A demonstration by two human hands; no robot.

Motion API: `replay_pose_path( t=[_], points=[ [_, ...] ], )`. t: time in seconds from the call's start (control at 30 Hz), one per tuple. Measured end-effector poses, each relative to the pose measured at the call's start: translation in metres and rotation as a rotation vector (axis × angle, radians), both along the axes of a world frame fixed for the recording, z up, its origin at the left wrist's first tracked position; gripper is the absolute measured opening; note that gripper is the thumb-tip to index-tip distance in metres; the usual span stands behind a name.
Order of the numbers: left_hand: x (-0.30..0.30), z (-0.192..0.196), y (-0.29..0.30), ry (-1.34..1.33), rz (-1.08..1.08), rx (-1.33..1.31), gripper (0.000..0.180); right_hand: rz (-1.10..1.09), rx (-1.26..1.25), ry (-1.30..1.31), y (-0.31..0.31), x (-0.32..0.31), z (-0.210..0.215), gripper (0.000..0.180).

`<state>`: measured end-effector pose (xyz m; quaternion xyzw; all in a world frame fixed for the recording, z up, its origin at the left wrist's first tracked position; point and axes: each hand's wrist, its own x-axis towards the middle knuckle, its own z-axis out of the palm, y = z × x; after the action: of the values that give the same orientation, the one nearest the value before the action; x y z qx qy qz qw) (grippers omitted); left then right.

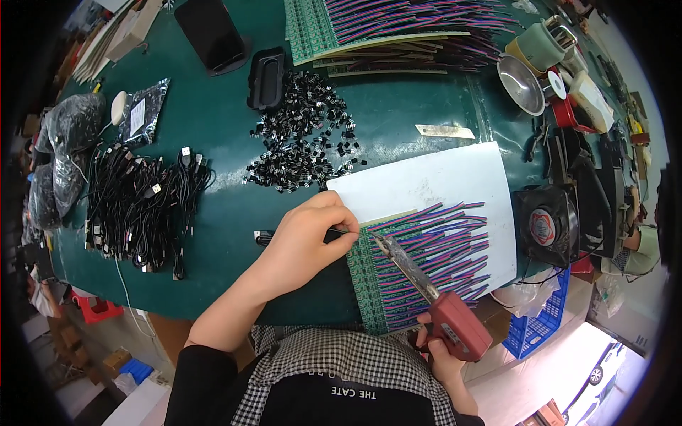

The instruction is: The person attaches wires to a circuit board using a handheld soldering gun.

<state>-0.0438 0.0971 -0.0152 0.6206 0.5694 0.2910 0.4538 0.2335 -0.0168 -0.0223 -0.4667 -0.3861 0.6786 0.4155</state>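
Green table [213,206], left hand [305,241] fingers pinching thin solder wire, right hand [444,355] gripping red soldering iron [426,298], its fingers mostly hidden.

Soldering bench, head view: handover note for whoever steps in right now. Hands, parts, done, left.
Left hand: pinching a thin dark part at the edge of the green board panel.
Right hand: gripping the red soldering gun, tip at the panel's upper edge.
Panel lies on a white sheet, its striped ribbon wires fanned right. Loose black components are piled behind.
Done: wires on. How many joints remain can't be told.
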Motion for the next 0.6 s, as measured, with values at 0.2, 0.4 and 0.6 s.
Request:
replay_pose_path(
  t=[0.2,0.4,0.6],
  points=[
    [0.002,0.003,0.000,0.121,-0.057,0.063,0.011,0.032,-0.016,-0.015,0.001,0.003,-0.003,0.053],
    [0.004,0.003,-0.001,0.211,-0.098,0.079,0.011,0.042,-0.059,-0.189,0.007,-0.008,0.007,0.048],
    [0.005,0.005,-0.002,0.214,-0.121,0.104,0.012,0.041,-0.070,-0.171,0.004,-0.001,0.000,0.046]
  ],
)
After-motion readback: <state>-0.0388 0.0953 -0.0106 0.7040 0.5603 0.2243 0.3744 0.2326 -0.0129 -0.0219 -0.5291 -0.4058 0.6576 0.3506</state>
